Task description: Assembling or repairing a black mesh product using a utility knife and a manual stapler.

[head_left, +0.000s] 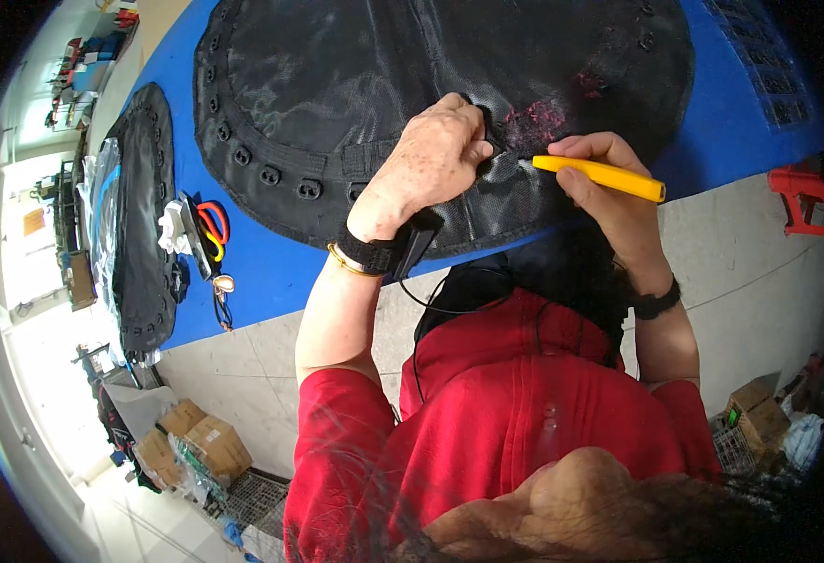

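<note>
A large rounded black fabric panel (318,80) lies over the blue table, with small black plastic loops along its rim and a webbing strap near its front edge. My left hand (438,155) is closed, its thumb and fingers pinching the black fabric by a seam. Just right of it, my right hand (609,188) grips a slim yellow-handled tool (609,176) like a pen. Its short pale tip points left at the fabric by my left fingers; whether it touches cannot be made out. Reddish-pink bits of thread or fluff (536,122) cling to the panel beyond the tip.
Left on the blue table (262,281) lie scissors (213,230) with red and yellow handles, a white crumpled piece (175,230) and another black panel (144,225). A red stool (800,199) stands at the right. Cardboard boxes (215,446) sit on the floor behind, lower left.
</note>
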Demonstrator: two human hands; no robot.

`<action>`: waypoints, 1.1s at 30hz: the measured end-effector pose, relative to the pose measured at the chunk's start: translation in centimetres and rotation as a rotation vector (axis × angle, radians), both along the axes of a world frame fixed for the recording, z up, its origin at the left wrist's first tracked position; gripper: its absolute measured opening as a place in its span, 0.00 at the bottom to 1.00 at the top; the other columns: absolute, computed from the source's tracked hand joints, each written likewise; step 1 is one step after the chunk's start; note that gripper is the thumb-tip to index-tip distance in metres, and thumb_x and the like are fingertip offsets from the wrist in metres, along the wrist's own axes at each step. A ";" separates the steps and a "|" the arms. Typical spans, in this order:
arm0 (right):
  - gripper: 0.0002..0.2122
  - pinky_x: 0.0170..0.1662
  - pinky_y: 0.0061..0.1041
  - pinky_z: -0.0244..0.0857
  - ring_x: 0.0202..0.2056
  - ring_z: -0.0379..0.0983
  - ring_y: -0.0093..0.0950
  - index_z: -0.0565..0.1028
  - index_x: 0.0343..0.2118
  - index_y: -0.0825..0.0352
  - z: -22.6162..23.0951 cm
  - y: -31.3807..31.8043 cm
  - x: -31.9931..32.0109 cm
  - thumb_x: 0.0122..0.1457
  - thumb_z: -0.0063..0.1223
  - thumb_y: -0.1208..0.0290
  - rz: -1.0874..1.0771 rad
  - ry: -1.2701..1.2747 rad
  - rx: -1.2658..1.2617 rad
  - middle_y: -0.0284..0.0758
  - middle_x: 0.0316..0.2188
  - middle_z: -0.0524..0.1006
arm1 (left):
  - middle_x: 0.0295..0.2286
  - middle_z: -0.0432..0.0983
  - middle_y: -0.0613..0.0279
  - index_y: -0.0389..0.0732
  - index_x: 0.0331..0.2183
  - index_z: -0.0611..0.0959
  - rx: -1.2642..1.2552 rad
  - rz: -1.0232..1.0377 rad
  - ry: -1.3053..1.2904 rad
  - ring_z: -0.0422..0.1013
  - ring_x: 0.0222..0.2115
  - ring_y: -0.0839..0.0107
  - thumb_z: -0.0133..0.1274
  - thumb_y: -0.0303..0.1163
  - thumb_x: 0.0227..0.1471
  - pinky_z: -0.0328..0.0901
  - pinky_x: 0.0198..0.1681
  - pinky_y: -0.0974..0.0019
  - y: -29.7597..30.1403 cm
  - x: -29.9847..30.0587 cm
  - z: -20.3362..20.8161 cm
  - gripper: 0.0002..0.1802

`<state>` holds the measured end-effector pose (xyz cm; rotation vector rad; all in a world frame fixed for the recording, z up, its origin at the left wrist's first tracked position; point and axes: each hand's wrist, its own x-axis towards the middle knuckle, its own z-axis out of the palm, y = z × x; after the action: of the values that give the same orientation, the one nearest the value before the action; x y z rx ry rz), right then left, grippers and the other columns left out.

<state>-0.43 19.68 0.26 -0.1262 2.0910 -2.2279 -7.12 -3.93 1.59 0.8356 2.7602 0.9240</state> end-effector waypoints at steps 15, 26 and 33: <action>0.15 0.60 0.28 0.62 0.53 0.70 0.27 0.68 0.45 0.66 -0.6 -0.1 0.4 0.55 0.51 0.86 0.139 0.040 -0.188 0.39 0.49 0.73 | 0.29 0.74 0.49 0.32 0.28 0.79 0.032 -0.004 -0.087 0.72 0.38 0.51 0.60 0.27 0.50 0.67 0.43 0.55 -0.2 -0.1 0.3 0.08; 0.16 0.59 0.28 0.63 0.52 0.71 0.27 0.69 0.45 0.66 -1.1 -0.7 -0.2 0.53 0.52 0.87 0.167 0.145 -0.122 0.38 0.49 0.73 | 0.30 0.71 0.51 0.35 0.30 0.78 0.079 -0.032 -0.003 0.71 0.33 0.52 0.61 0.27 0.49 0.66 0.37 0.57 -0.4 0.0 -0.4 0.09; 0.16 0.59 0.28 0.63 0.52 0.71 0.27 0.69 0.44 0.65 -1.3 -0.7 -0.3 0.53 0.52 0.87 0.174 0.129 -0.128 0.38 0.48 0.73 | 0.30 0.70 0.52 0.35 0.30 0.78 0.067 -0.018 -0.009 0.71 0.33 0.52 0.61 0.28 0.49 0.66 0.37 0.57 -0.4 0.1 -0.5 0.09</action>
<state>-0.76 18.96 -1.01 -0.4526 1.9101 -2.3023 -7.04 -4.38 1.05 0.8633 2.7227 1.0201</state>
